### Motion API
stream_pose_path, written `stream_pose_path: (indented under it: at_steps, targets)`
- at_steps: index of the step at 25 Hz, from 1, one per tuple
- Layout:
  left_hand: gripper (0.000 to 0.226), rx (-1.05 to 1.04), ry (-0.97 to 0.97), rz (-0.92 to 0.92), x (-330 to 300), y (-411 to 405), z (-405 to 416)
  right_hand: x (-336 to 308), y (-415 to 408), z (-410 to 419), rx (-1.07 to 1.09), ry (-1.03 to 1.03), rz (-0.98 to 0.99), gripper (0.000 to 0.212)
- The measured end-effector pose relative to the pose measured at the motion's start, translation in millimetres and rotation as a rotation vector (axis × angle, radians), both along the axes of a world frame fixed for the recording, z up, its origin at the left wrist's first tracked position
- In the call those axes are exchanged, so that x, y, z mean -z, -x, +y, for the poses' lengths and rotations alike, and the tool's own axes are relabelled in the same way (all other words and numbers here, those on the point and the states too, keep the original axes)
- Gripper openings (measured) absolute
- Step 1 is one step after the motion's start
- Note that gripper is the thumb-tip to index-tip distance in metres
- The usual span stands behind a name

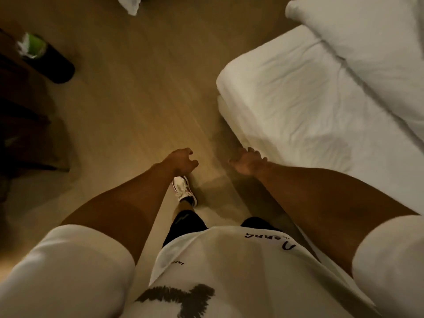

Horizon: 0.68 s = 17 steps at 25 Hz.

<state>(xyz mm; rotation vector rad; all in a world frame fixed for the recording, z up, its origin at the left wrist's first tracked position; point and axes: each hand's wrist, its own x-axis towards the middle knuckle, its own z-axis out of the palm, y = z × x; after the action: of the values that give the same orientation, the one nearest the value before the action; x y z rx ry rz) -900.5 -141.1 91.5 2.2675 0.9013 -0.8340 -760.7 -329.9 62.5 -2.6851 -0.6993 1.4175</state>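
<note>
Hanging loose, apparently empty: left hand (pixel 181 160), right hand (pixel 249 162) just beside mattress (pixel 286 99)

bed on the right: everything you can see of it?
The bed is white, its sheet cloth-like and creased, with a rounded corner over the wooden-looking floor. A white pillow lies at its far end. The right hand hangs open by its near edge; contact cannot be told.

White mattress (pixel 298 106), surface wrinkled, lies flat. Near edge just beside fingertips of right hand (pixel 249 161), contact unclear. Rounded corner up-right of the hand, rest runs off to its right.
</note>
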Motion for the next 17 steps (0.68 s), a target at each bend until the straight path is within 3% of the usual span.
stream_pose_path:
  at_steps: [6, 10, 17]
  targets:
    - [0.06, 0.168, -0.01, -0.063, -19, -92, 198, -24, -60, 191, 0.271, -0.115, -0.082, 0.068]
    - [0.06, 0.289, 0.007, -0.018, -25, -166, 284, -29, -113, 256, 0.403, -0.105, -0.075, 0.071]
    - [0.061, 0.49, -0.014, 0.041, -10, -350, 390, 18, -255, 346, 0.619, -0.07, -0.001, 0.077]
